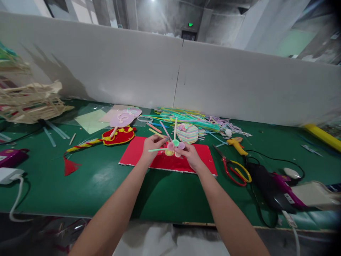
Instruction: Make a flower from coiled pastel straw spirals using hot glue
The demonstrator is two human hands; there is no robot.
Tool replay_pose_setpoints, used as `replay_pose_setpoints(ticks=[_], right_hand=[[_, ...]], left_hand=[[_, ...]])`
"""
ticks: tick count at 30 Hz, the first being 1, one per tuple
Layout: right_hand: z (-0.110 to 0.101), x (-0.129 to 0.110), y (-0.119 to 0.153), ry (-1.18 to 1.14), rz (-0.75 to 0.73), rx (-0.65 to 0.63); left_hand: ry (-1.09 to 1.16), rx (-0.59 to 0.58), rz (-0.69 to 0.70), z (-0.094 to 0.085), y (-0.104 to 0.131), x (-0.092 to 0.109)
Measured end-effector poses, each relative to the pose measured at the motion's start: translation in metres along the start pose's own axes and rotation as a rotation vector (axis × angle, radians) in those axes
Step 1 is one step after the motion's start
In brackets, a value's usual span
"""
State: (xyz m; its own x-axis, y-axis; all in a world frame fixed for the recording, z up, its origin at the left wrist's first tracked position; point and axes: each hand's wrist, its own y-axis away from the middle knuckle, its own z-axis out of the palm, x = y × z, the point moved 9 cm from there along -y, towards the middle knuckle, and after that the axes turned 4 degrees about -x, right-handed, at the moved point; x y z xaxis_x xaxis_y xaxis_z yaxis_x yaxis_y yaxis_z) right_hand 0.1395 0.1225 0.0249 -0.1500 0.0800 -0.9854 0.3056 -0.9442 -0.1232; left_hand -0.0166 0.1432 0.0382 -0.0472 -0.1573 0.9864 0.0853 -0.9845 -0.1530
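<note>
Between my hands, over a red board, is a small cluster of pastel round pieces on thin straws, like a straw flower. Pink, mint, yellow and lilac discs sit at its centre, and the stems fan outward. My left hand is closed on its left side, fingers pinching near the stems. On the other side my right hand pinches the lilac and pale discs at the edge. Just behind lies a striped, rounded piece with a pink flower on it. Exact fingertip contact is too small to make out.
Loose coloured straws are heaped behind the board. Red-and-yellow scissors, a yellow glue gun with a cable and a black power strip lie right. Left are a red tasselled ornament and a wooden stick model. A white partition stands behind.
</note>
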Motion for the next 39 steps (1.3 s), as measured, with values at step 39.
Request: replay_pose_setpoints(ticks=[39], right_hand=[[-0.028, 0.007, -0.004, -0.048, -0.033, 0.295]], left_hand=[[-0.031, -0.230, -0.055, 0.025, 0.006, -0.017]])
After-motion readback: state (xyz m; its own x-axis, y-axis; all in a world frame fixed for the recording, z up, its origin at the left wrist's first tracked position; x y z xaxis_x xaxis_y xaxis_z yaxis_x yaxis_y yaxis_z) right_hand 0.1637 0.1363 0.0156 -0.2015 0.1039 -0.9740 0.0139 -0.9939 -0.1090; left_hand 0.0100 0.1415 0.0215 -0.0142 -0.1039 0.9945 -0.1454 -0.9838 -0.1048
